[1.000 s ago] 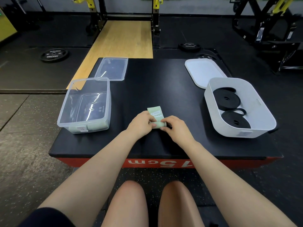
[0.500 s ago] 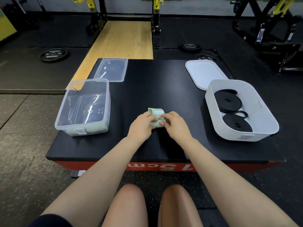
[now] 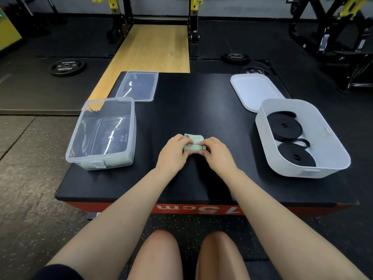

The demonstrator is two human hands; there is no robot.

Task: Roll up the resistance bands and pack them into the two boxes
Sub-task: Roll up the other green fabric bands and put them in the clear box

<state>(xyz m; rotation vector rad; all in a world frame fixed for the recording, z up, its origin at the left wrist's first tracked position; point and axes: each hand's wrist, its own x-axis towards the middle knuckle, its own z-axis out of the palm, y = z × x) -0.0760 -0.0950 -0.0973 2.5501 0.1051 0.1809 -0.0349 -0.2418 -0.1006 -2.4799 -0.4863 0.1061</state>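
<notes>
Two boxes sit on the black platform [image 3: 201, 102], well apart: a clear box [image 3: 129, 128] to the left with its clear lid [image 3: 137, 85] behind it, and a white box [image 3: 323, 142] to the right with its white lid [image 3: 252, 89] just behind, its near edge under the box rim. Inside the white box two black bands [image 3: 286, 126] lie coiled, so that half of the job looks done; something pale green shows at the near wall of the clear box, too unclear to name. Between the boxes, the green band [image 3: 194, 143] rests on the platform, and compared with a second ago its flat tail has shortened to a small flap while the roll has thickened. Left hand [image 3: 173, 152] and right hand [image 3: 217, 153] both pinch the roll with curled fingers, thumbs underneath. My read: the rolling is nearly finished, and the clear box is its likely home.
</notes>
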